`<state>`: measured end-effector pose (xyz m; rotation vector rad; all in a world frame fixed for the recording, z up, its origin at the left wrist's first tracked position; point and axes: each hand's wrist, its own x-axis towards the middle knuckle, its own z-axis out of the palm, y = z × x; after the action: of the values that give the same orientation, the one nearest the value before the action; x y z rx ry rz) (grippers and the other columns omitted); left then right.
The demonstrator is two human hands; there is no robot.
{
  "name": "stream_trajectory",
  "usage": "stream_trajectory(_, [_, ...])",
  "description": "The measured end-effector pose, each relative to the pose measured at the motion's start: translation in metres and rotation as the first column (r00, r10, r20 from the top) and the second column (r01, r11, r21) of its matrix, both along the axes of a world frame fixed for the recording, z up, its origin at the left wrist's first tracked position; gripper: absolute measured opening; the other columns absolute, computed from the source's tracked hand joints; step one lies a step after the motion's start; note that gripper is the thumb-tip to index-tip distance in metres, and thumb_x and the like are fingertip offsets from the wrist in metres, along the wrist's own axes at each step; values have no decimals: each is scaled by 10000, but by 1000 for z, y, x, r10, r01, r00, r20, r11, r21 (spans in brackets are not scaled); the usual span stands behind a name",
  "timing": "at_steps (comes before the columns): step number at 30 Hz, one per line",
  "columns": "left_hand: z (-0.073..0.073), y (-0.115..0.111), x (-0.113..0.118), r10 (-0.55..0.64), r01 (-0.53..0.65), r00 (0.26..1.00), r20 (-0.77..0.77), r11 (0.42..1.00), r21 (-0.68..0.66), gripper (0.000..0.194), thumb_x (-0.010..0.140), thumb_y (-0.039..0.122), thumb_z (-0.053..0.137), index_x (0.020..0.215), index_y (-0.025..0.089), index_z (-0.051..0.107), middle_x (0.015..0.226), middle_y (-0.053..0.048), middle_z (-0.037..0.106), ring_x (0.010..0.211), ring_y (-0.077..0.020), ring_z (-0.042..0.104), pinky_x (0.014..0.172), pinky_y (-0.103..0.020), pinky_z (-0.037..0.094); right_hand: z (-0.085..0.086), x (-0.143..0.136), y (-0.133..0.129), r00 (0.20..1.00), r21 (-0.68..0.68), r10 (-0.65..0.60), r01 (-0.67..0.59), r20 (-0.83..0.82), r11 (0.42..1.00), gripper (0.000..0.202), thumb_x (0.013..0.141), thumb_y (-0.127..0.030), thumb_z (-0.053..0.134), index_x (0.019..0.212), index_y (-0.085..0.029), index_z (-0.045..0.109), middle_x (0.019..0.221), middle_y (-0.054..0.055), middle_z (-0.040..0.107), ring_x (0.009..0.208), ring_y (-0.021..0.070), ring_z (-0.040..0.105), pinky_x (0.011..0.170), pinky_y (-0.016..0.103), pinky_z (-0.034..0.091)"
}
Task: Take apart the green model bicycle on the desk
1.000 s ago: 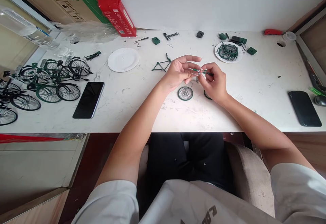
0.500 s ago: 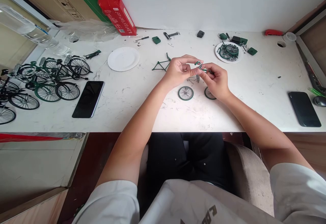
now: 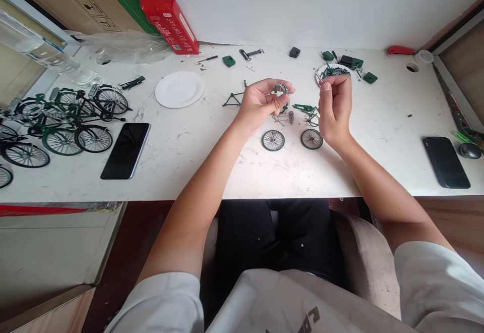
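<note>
My left hand (image 3: pixel 260 102) is closed, pinching a small curved green and silver bicycle part (image 3: pixel 282 89) between thumb and fingers. Off to its right, my right hand (image 3: pixel 336 106) pinches a thin silvery piece (image 3: pixel 320 76), too small to name. Below the hands lie two model bicycle wheels, a left one (image 3: pixel 273 140) and a right one (image 3: pixel 311 139). A green model bicycle frame (image 3: pixel 232 99) rests partly behind my left hand. Between the hands are a small grey part (image 3: pixel 291 116) and a green-black part (image 3: pixel 305 108).
Assembled model bicycles (image 3: pixel 62 123) crowd the left side beside a phone (image 3: pixel 126 150) and a white paper plate (image 3: pixel 179 90). Another plate (image 3: pixel 318 77) holds green parts, partly behind my right hand. A second phone (image 3: pixel 446 162) lies right. A red box (image 3: pixel 177 28) stands at the back.
My hands have moved apart. The right one has drawn away to the right with a thin silvery piece, while the left still holds the curved part. More small parts on the table now show.
</note>
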<state>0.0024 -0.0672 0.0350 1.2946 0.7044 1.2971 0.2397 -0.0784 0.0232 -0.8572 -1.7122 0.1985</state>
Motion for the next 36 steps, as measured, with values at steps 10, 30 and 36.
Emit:
stream_trajectory(10, [-1,-11,11,-57,67,995,77,990,-126,398,916,471,1102,1165,242,893,1101,-70,878,826,-182,805,633,-290,581,17,-8,-21,999,80,-19,22,-43,997,473,1210,-730,680,1214,-285,842,1044,64,727,993,246,749,730,400,661])
stream_trajectory(30, [1,-11,8,-83,83,997,4,994,-66,567,765,656,1151,1053,248,881,1096,-85,853,944,-234,823,607,-276,545,14,-11,-17,999,63,-45,46,-22,997,491,1197,-741,687,1117,-282,845,977,84,721,960,277,667,728,441,586])
stream_trajectory(36, [-1,-9,7,-55,53,998,-39,997,-47,552,800,682,1123,1046,251,882,1034,-85,843,884,-222,803,610,-297,566,11,-10,-17,997,63,-82,82,-1,995,485,1200,-737,670,1135,-289,845,1002,96,707,998,297,659,751,457,588])
